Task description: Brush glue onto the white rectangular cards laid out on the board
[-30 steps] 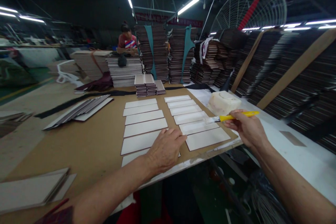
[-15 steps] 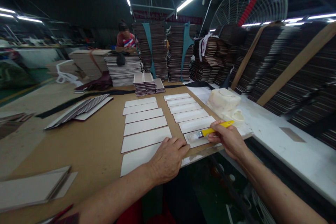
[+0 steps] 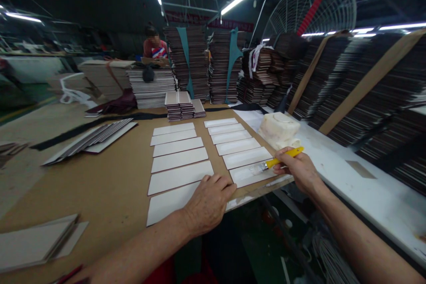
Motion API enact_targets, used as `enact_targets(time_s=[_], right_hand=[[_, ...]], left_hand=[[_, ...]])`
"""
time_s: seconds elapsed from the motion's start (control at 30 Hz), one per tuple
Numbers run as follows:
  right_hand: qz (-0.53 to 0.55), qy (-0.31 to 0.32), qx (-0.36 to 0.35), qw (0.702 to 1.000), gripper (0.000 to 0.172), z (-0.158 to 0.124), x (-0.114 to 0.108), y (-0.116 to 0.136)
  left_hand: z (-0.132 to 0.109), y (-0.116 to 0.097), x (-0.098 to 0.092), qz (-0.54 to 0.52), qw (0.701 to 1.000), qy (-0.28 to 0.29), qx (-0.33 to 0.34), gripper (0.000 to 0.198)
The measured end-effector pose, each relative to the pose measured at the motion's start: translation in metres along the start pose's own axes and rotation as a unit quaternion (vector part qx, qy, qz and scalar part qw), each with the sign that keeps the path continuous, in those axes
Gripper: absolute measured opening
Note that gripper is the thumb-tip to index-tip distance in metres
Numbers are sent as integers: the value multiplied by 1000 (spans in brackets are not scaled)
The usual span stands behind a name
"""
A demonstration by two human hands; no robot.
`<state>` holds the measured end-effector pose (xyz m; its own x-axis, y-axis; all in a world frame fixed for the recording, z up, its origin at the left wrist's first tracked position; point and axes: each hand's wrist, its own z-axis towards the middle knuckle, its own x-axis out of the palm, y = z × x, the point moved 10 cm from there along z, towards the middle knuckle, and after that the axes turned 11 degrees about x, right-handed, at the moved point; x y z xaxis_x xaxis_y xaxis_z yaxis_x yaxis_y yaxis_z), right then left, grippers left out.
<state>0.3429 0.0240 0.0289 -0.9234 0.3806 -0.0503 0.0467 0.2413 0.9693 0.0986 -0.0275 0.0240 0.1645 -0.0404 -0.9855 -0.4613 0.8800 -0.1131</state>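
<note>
Head view: my right hand (image 3: 297, 169) grips a yellow brush (image 3: 273, 163), its tip on the right column's nearest white card (image 3: 244, 179). My left hand (image 3: 210, 200), loosely spread, rests beside that card, which looks light, stiff, best held by its edges.

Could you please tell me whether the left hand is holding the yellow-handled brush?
No, the yellow-handled brush is held in the right hand, well apart from the left hand.
</note>
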Motion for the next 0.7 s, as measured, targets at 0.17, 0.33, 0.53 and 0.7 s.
enact_targets(time_s=[0.17,0.33,0.53,0.7], right_hand=[[-19,-45,-7,999,17,9,-32,6],[-34,-79,-10,996,12,15,-58,10],[-40,-116,-13,992,9,20,-82,16],[-29,-131,-29,991,12,11,-87,20]], left_hand=[[1,3,3,-10,1000,5,-3,40],[-1,3,3,-16,1000,7,-11,44],[0,4,5,-23,1000,9,-7,43],[-2,0,-1,-18,1000,-6,-11,39]])
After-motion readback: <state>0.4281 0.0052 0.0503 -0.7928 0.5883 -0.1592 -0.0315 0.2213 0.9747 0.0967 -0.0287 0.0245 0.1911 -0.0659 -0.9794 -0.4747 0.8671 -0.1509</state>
